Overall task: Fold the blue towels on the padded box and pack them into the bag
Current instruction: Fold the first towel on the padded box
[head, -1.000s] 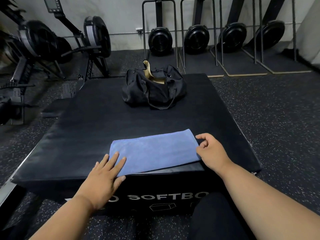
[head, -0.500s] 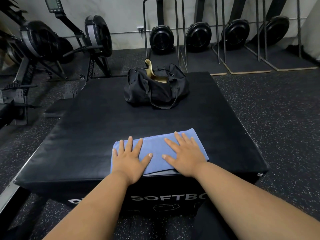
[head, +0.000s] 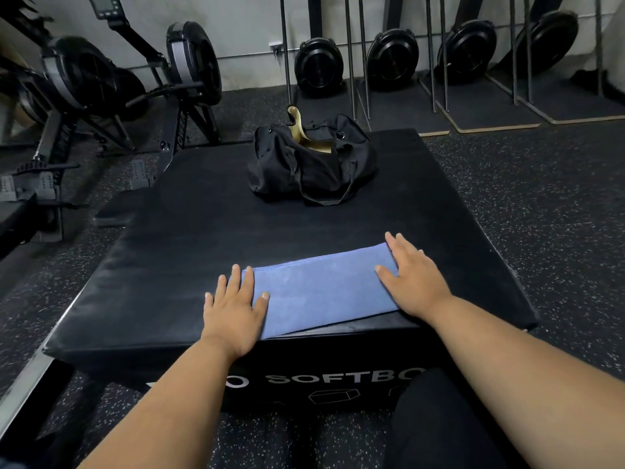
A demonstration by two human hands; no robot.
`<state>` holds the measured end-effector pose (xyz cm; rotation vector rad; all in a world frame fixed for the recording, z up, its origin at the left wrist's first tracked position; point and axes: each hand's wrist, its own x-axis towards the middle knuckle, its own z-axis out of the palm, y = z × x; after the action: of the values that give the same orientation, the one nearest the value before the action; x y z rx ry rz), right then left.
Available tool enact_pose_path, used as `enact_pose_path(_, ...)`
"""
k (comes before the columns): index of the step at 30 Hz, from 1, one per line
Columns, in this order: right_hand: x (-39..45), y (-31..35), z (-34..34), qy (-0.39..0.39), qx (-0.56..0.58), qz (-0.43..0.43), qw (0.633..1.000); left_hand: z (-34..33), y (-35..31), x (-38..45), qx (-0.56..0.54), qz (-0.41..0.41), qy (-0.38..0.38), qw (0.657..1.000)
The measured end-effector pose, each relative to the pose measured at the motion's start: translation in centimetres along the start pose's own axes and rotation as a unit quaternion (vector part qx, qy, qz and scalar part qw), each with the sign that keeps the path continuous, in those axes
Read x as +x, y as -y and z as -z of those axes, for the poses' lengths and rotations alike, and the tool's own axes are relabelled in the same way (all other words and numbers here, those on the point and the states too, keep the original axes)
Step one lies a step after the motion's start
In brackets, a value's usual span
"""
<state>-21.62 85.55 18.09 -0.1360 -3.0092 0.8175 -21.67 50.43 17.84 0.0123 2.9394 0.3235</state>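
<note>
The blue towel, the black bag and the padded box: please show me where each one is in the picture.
blue towel [head: 321, 289]: head view, middle of its folded top face.
black bag [head: 318, 170]: head view, front side panel below the opening.
padded box [head: 203, 225]: head view, bare top surface, between bag and towel.

Half a second earlier both hands lay close together on the middle of the blue towel [head: 321, 292]. The left hand [head: 235, 309] slid out to its left end and the right hand [head: 414, 282] to its right end, fingers [head: 394, 242] flat, leaving bare cloth between them.
</note>
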Motion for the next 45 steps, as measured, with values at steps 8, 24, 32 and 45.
enact_pose_path(8,-3.9,-1.8,-0.5,-0.005,-0.082,0.020,0.996,-0.3,1.8,-1.3,-0.033,-0.015,-0.036,0.999)
enact_pose_path(24,3.1,-1.7,-0.1,0.086,-0.084,0.074,0.990,0.2,3.5,-6.9,-0.136,-0.054,-0.045,0.988)
enact_pose_path(32,9.7,-1.7,1.5,0.117,-0.052,0.089,0.988,-1.2,2.0,-6.7,0.034,-0.188,-0.019,0.981)
enact_pose_path(45,16.0,-2.2,3.0,0.049,-0.024,0.036,0.998,-2.8,-2.0,-4.1,-0.019,-0.224,-0.042,0.973)
